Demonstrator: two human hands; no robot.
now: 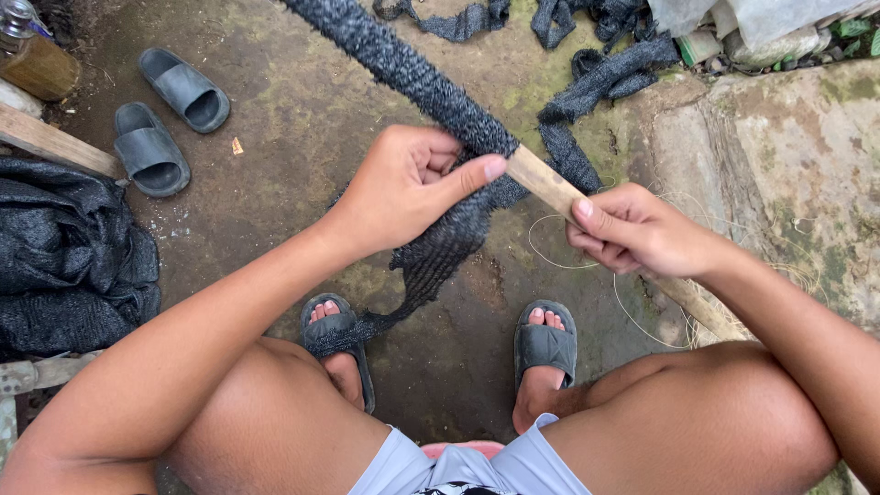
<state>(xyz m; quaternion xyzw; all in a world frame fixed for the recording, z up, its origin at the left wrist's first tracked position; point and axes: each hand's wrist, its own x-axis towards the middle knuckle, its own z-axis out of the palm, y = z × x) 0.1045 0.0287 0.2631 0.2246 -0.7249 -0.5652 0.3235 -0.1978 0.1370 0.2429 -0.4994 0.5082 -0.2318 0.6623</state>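
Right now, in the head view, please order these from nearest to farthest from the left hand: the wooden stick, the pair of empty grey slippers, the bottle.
1. Wooden stick, just right of the left hand.
2. Empty grey slippers, upper left.
3. Bottle, far upper-left corner.

Damp, mossy concrete ground (pixel 302 119) under flat daylight carries a pair of grey slides (pixel 170 115) at ten o'clock, a heap of black netting (pixel 69 261) at nine, a bottle (pixel 32 55) at eleven, and cracked stone slabs (pixel 788 156) at two.

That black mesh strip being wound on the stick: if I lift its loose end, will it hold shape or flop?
Probably flop: the black mesh strip sags and bunches below the left hand. Likely light, since it drapes thinly. It looks rough, so unlikely to slip on the wooden stick.
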